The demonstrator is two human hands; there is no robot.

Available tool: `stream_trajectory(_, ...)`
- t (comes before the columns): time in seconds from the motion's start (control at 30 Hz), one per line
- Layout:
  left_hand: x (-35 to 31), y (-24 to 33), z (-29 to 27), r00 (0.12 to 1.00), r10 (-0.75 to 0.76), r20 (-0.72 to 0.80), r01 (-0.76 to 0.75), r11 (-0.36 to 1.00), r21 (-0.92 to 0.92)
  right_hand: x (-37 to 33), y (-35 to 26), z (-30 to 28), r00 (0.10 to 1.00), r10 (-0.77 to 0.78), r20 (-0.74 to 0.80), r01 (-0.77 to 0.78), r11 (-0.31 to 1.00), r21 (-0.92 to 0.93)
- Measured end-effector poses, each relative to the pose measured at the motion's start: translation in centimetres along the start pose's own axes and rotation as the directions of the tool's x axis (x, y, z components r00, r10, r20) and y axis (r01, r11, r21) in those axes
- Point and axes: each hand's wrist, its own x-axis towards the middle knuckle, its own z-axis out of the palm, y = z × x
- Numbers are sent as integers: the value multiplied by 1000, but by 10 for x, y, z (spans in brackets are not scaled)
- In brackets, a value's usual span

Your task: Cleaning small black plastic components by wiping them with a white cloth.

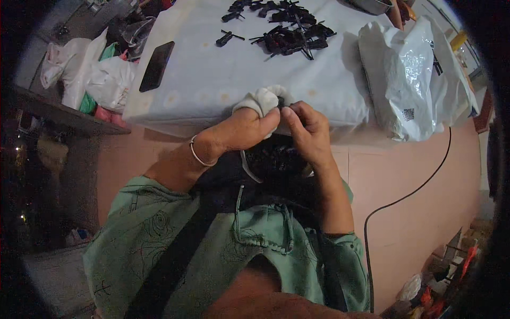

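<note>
At the near edge of the table, my left hand is closed around a bunched white cloth. A small dark piece shows between the cloth and my right hand, whose thumb and fingers are pinched together on it. Most of that piece is hidden by my fingers. Farther back on the table lies a loose pile of small black parts with thin stems. One similar black part sits apart, left of the pile. Below my hands, a dark mass of black pieces rests at my lap, partly covered by my arms.
A black phone lies on the white tablecloth at the left. A large white plastic bag stands at the right edge. Left of the table are more plastic bags. A black cable runs along the right. Someone's hand shows at the far right, near a metal bowl.
</note>
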Motion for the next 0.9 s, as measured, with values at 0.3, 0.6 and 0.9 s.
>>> stream_trajectory(0.3, -5, -9, 13, 976, 218, 18, -210, 909, 360, -5, 4, 5, 996, 2, 87, 2, 999, -46)
stream_trajectory(0.6, 13, 8, -22, 969, 91, 230, -178, 903, 390, -4, 10, -24, 965, 217, 149, -207, 975, -77)
stream_trajectory(0.9, 119, -33, -49, 980, 191, 62, -183, 726, 663, -1, 3, -12, 988, 132, 80, -121, 984, -130)
